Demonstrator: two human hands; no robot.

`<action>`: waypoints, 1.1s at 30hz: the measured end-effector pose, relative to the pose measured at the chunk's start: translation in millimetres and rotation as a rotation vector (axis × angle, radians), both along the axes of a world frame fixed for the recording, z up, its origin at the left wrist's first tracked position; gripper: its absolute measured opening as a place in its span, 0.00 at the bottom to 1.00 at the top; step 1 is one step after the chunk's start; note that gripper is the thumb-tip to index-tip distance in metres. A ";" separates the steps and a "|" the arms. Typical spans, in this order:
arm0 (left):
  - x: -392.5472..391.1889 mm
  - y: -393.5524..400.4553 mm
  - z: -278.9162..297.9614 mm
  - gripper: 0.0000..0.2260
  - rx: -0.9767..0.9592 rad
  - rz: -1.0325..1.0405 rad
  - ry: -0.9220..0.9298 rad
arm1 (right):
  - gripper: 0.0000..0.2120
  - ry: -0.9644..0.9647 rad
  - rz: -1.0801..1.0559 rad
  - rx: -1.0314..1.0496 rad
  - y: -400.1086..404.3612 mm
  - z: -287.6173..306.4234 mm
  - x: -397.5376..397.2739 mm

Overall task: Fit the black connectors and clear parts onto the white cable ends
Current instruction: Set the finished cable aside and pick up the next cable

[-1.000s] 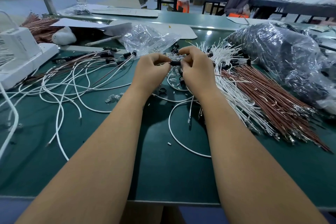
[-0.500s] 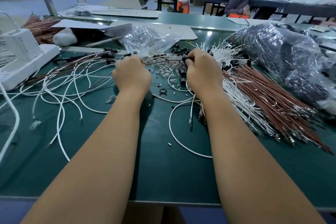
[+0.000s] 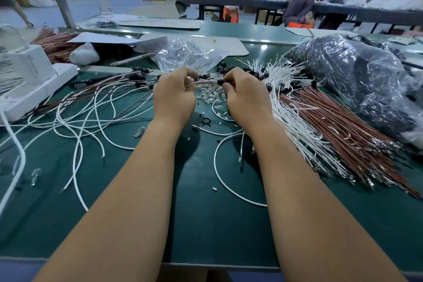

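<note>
My left hand (image 3: pixel 175 96) pinches a thin cable (image 3: pixel 203 82) that runs across to my right hand (image 3: pixel 246 96). My right hand pinches a small black connector (image 3: pixel 220 82) sitting on that cable. Both hands hover over a heap of small clear parts (image 3: pixel 209 96) on the green table (image 3: pixel 201 224). More loose black connectors (image 3: pixel 225 67) lie just behind the hands. A fan of white cables (image 3: pixel 297 121) spreads to the right, and looped white cables (image 3: pixel 87 121) lie to the left.
A bundle of brown wires (image 3: pixel 348 135) lies right of the white fan, beside a big plastic-wrapped dark bag (image 3: pixel 357 80). A clear plastic bag (image 3: pixel 185 55) sits behind the hands. A white machine (image 3: pixel 29 80) stands far left. People work at tables in the background.
My hands met at the centre, my left hand drew out to the left along the cable, and now it has come back closer to my right hand, which holds the connector.
</note>
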State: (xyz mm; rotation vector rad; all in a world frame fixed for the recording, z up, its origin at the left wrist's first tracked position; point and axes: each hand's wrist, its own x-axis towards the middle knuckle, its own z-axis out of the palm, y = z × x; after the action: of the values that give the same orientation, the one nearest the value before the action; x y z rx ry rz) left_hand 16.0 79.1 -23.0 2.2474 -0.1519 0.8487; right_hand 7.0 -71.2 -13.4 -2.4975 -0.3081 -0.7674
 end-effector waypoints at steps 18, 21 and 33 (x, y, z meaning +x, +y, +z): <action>-1.0 -7.8 -1.0 0.06 -0.090 -0.109 -0.004 | 0.10 0.115 0.055 0.496 -3.7 1.7 1.5; -1.3 -7.5 -0.4 0.06 -0.095 -0.120 -0.002 | 0.06 0.135 0.073 0.601 -2.9 3.3 0.6; -1.7 -9.0 -3.6 0.04 -0.107 -0.187 0.009 | 0.04 0.130 0.121 0.787 -8.4 4.6 2.7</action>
State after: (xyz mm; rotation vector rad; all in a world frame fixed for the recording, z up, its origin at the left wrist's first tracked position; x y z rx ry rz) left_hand 14.4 70.1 -26.7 2.0991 -0.3000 0.7299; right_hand 9.7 -79.6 -8.8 -1.7545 -0.0791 -0.5319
